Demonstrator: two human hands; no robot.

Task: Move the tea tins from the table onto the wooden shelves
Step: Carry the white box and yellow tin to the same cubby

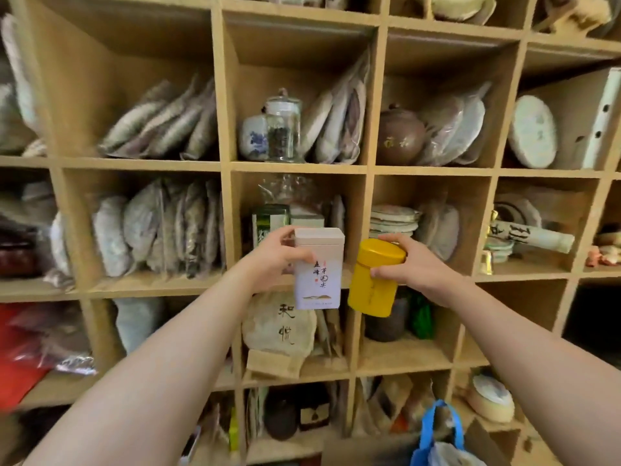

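My left hand [274,255] grips a tall white rectangular tea tin [318,269] with dark characters, held upright in front of the middle cubby of the wooden shelves [369,169]. Right beside it, my right hand [411,265] holds a round yellow tea tin [374,279], slightly tilted, by its lidded upper part. Both tins hover in the air at the level of the shelf board below the middle row. The table is out of view.
The cubbies are packed with wrapped tea cakes [168,227], a glass jar [283,129], a brown clay teapot [401,136], a green box [270,218] and a paper-wrapped cake with characters [280,327]. A blue bag [440,438] hangs at the bottom right.
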